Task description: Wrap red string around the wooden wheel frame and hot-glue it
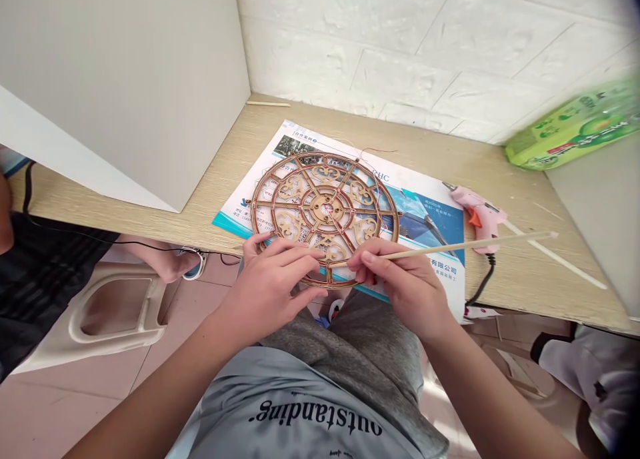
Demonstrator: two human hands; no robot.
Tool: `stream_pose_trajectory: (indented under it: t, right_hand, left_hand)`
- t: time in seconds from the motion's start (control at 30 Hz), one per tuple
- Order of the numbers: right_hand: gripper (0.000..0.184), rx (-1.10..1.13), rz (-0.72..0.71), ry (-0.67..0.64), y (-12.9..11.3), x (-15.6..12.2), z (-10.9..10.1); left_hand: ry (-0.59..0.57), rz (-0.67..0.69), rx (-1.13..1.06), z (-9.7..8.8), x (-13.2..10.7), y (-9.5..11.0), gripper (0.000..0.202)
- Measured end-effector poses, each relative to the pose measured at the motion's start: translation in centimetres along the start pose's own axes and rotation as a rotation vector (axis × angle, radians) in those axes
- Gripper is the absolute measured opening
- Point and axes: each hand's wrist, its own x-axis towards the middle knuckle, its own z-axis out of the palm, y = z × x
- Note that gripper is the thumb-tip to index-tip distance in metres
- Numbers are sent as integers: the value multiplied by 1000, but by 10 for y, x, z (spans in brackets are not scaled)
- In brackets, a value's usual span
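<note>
Black letters spelled "outstanding" across the pale shirt [320,406], upside down in the head view. The printed sheet [447,209] showed "RHC" and, near its lower right, "有限公司"; its smaller lines were hard to read. Characters on the green package [575,129] were too blurred to make out.

The openwork wooden disc [338,210] lay flat on the sheet, its near rim at about the front edge of the table [540,202]. A grey panel [150,79] closed off the left side and a white brick-patterned wall [390,39] the back; bare tabletop showed between disc and wall. On the right, the pink glue gun [483,209] lay near a loose pale strip [570,266].

The left hand [277,279] arched over the disc's near-left rim, fingers spread; whether it gripped the rim, I cannot tell. The right hand [400,272] pinched a slender wooden stick [465,247] between thumb and fingers beside the near-right rim, its far end slanting rightward across the view of the glue gun's handle.
</note>
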Motion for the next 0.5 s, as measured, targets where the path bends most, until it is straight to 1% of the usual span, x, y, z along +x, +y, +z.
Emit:
stream_pose_trajectory:
  t: [0.1,0.2,0.27,0.3,0.37,0.4,0.5]
  right_hand:
    - [28,-107,-48,-46,-4,-1,2]
    - [28,-257,-168,-98,-5,-1,3]
    - [25,-229,-170,-97,-3,-1,3]
    - [23,-179,-148,-72,-1,-2,3]
    - [22,-61,-123,43,5,-3,4]
    - [22,-10,-140,120,9,-4,6]
    - [22,114,-262,348,16,-7,10]
  left_hand:
    - [12,10,-2,0,0,0,19]
    - [14,17,9,0,0,0,19]
    - [12,14,9,0,0,-1,19]
    - [11,10,5,0,0,-1,18]
    - [4,2,-9,0,-1,0,18]
    - [-1,-2,-15,0,-1,0,17]
    - [-7,-7,-21,0,-1,0,18]
